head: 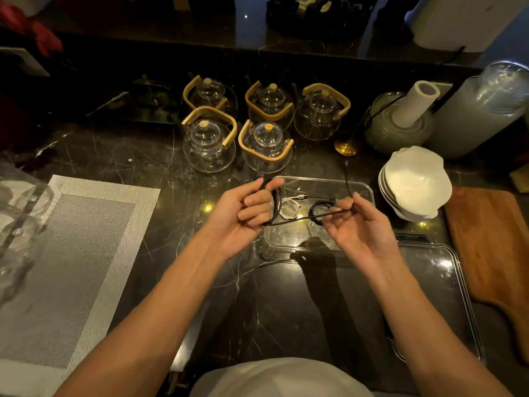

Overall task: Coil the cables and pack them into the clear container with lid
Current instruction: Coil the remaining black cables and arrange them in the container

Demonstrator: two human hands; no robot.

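Note:
A black cable (294,219) stretches between both hands above the clear container (369,193). My left hand (243,213) grips loops of it wound around the fingers. My right hand (357,222) pinches the cable further along, and its free end rises past the container's far rim. Inside the container lie a coiled white cable (289,209) and a coiled black cable (320,209). The clear lid (446,282) lies flat on the counter to the right, under my right forearm.
Several glass teapots (209,144) with wooden handles stand behind the container. A stack of white bowls (415,184) and a wooden board (492,242) sit to the right. A grey woven placemat (71,253) lies at left. Jars and a paper roll (415,104) stand at back right.

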